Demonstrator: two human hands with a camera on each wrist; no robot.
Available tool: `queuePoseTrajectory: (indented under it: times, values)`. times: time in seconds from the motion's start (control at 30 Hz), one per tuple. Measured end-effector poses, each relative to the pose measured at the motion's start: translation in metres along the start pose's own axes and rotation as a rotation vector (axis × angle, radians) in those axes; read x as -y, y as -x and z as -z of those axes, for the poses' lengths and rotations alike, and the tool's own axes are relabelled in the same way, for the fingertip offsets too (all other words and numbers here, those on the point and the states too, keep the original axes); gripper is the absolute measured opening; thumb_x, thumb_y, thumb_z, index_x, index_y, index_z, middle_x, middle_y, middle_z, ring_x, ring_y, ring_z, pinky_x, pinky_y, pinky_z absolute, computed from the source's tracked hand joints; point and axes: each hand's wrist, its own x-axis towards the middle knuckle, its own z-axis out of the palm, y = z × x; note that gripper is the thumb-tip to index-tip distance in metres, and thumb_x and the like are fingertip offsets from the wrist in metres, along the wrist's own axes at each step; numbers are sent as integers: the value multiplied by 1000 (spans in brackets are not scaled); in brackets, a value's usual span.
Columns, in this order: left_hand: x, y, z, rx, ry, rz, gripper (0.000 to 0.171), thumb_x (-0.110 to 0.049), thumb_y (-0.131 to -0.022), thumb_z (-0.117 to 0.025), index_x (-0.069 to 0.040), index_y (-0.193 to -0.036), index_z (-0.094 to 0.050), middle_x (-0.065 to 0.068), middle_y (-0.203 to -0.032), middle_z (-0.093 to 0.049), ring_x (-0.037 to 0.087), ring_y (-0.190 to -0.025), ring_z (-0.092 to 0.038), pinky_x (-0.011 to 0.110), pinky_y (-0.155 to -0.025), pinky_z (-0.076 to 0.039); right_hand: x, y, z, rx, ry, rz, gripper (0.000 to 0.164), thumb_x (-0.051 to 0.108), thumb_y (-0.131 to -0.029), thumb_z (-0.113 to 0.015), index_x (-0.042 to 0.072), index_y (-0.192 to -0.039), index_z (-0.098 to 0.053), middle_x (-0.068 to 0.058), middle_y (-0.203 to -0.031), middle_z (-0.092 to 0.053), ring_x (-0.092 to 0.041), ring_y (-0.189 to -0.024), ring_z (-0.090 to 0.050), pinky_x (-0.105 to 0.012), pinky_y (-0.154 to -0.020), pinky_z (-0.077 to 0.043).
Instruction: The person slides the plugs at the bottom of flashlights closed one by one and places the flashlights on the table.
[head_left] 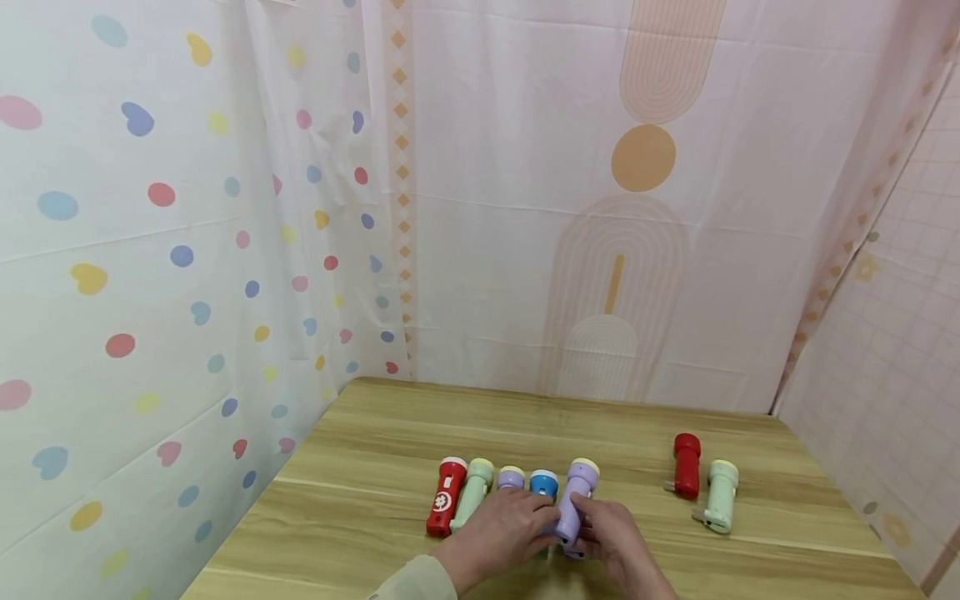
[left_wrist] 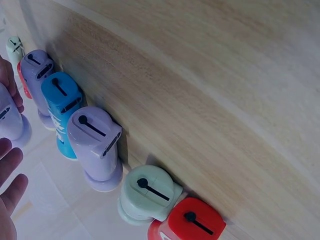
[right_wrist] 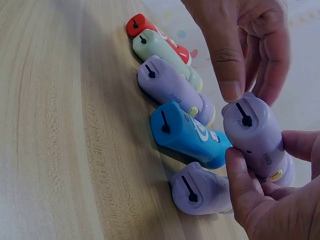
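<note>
My right hand (head_left: 617, 537) grips a lilac flashlight (right_wrist: 257, 137) between thumb and fingers, raised above a row of flashlights. My left hand (head_left: 498, 529) reaches over the row, its thumb tip at the tail end of the held flashlight; whether it touches is unclear. In the left wrist view its fingers are spread. The row holds a red flashlight (head_left: 446, 496), a pale green flashlight (head_left: 474, 487), a second lilac flashlight (right_wrist: 172, 90), a blue flashlight (right_wrist: 187, 135) and a third lilac flashlight (right_wrist: 200, 190), which the held one mostly hides in the head view.
Farther right on the wooden table (head_left: 375, 433) lie another red flashlight (head_left: 686, 467) and another pale green flashlight (head_left: 722, 497), each with a small grey piece sticking out at its side. Patterned curtains (head_left: 480, 208) hang behind the table and on both sides.
</note>
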Motion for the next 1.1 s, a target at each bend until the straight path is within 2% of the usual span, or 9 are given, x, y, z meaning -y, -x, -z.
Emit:
queuePoseTrajectory:
  times: [0.1,0.33,0.67,0.9,1.1]
  values:
    - [1,2,0,18,2,14,27,-41,-86,-77,-23,-106,-71,-12,-99,-66,2,-86,-63,20,-76,-50,1,-1,1,0,-3,-14,41,22,-99,-58,-17,-112,-55,-10,-83,-66,-14,-71,-63,-26,-63,-54]
    - [6,7,1,142,31,78,31,-41,-88,-75,-23,-111,-69,-10,-105,-66,4,-92,-63,23,-81,-51,2,-1,6,-7,0,-15,46,22,-99,-58,-20,-118,-52,-13,-89,-66,-17,-76,-64,-28,-66,-55]
    - [12,11,2,187,28,116,31,-40,-89,-74,-22,-114,-69,-10,-107,-66,7,-98,-63,27,-82,-52,6,-3,9,-28,21,-56,49,23,-98,-60,-19,-121,-50,-15,-93,-66,-19,-77,-64,-30,-68,-55]
    - [13,11,4,293,60,203,39,-44,-90,-71,-21,-121,-67,-6,-118,-65,12,-111,-60,36,-92,-50,8,-4,10,-30,33,-65,48,22,-98,-61,-19,-120,-52,-14,-93,-66,-20,-80,-64,-34,-71,-56]
    - [14,13,1,311,54,248,38,-48,-90,-70,-22,-118,-69,-6,-115,-64,14,-109,-61,37,-90,-51,8,-5,12,-28,39,-65,48,22,-99,-60,-20,-121,-50,-17,-96,-65,-22,-82,-64,-36,-74,-56]
